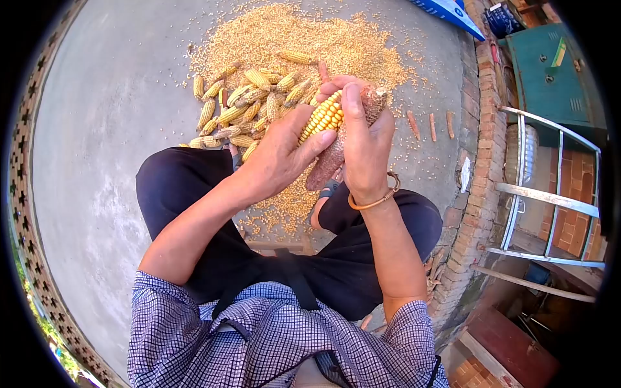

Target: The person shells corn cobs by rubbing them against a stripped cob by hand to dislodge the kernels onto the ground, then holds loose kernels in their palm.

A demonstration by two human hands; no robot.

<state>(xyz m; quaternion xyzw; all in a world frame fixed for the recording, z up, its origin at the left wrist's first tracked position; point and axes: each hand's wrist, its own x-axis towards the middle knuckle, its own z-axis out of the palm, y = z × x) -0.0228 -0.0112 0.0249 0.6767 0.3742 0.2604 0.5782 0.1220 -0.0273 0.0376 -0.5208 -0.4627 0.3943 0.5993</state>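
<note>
My left hand (279, 154) is closed around a dried ear of corn (322, 118) with yellow kernels, its thumb lying along the near side. My right hand (369, 152), with a tan bangle (375, 202) on the wrist, grips a reddish bare corn cob (328, 163) slanting across beside the ear. The right thumb rests at the ear's upper end, and both hands meet there, above the floor between my knees. Just beyond lies a heap of partly shelled corn ears (252, 103). Some fingers are hidden behind the ear and cob.
Loose kernels (291, 32) spread behind the heap, and more (284, 210) lie between my feet. Several bare cobs (413, 125) lie to the right on the concrete floor (97, 142). A brick edge (482, 168), a metal ladder-like frame (550, 199) and a green cabinet (550, 77) stand farther right.
</note>
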